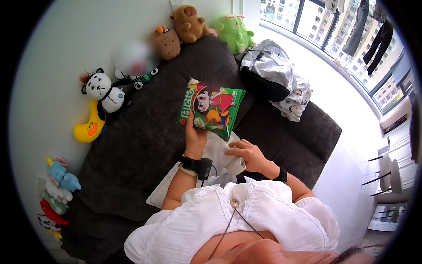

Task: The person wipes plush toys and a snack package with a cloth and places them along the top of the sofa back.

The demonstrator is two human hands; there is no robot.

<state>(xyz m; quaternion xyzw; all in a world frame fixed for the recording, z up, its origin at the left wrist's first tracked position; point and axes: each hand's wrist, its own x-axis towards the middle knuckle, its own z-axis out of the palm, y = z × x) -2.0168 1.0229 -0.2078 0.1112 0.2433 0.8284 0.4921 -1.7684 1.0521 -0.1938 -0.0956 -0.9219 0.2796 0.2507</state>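
My left hand (195, 137) grips the lower left part of a green snack bag (213, 105) with cartoon figures printed on it, the thumb lying on its front. The bag is held up over the dark sofa. Just right of and below it, my right hand (248, 155) is closed on the edge of a whitish cloth bag (233, 163), fingers bent over the fabric. The cloth bag lies on my lap, partly behind my left wrist, and its inside cannot be made out.
Plush toys, among them a panda (102, 90), a yellow one (91, 125), a brown one (189, 24) and a green one (235, 34), line the dark sofa (132, 154). A grey backpack (269, 66) and a patterned cloth (295, 99) lie at right. Chairs (389, 176) stand far right.
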